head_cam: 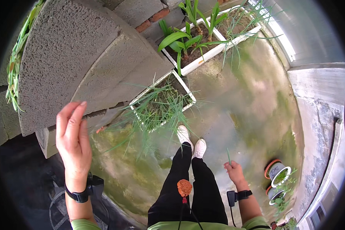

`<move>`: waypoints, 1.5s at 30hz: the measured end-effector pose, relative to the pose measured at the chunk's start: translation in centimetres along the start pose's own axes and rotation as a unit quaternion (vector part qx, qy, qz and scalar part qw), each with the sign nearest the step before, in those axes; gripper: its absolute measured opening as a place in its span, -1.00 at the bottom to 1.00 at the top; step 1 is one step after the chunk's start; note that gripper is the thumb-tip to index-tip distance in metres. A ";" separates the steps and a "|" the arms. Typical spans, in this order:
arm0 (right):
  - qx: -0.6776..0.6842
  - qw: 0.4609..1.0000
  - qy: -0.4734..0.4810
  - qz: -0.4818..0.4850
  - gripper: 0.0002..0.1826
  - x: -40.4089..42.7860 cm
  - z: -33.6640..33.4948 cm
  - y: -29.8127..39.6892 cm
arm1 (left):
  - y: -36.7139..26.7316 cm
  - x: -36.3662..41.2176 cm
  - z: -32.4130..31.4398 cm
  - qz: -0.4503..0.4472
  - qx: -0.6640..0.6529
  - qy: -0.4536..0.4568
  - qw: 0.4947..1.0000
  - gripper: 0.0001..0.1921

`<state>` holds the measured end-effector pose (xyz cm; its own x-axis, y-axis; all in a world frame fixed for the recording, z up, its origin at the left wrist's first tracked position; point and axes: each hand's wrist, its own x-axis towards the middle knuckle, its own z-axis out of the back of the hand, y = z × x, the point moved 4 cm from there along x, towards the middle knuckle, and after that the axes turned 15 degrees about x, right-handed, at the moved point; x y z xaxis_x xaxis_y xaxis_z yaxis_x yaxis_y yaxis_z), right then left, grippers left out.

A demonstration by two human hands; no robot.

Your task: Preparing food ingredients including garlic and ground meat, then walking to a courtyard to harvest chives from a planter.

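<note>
My right hand (235,173) holds a short green stalk (228,155) between thumb and fingers, low beside my right leg. Raised at the left, my left hand (74,135) has its fingers loosely bent, with nothing visible in them. It appears in front of the edge of a rough concrete slab (66,51). Between my hands and ahead of my feet stands a white planter box (191,95) with thin green onion-like leaves (161,107) spilling over its rim. A heap of cut green leaves (15,69) lies along the slab's far-left edge.
Behind it, more white planters (202,63) hold broad-leaved plants (187,43) and thin-leaved ones. Two flower pots (276,169) stand by the right wall (319,115). My white shoes (199,148) rest on a mossy concrete floor (256,92). An orange pendant (185,187) hangs before me.
</note>
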<state>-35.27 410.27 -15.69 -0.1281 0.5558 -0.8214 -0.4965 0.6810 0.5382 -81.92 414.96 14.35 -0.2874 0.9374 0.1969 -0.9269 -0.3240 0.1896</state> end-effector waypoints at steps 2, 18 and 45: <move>-0.010 1.000 -0.011 -0.025 -0.83 -0.2 1.1 -0.8 | -2.7 -1.4 -5.3 -0.018 -0.098 0.107 0.989 -0.75; 0.031 0.998 -0.008 -0.057 -0.84 0.0 -1.4 0.7 | -2.5 -2.4 -24.0 -0.005 0.125 0.518 0.846 -0.73; 0.064 0.994 0.065 -0.055 -0.85 0.0 -9.2 8.9 | -2.7 -9.9 -22.9 -0.057 -0.023 0.484 0.873 -0.64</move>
<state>-47.55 411.91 -12.63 -0.1926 0.4133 -0.8900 -0.4009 0.7947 0.4558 -82.08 409.50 -10.11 -0.2415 0.6400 -0.7294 -0.9651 -0.2372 0.1114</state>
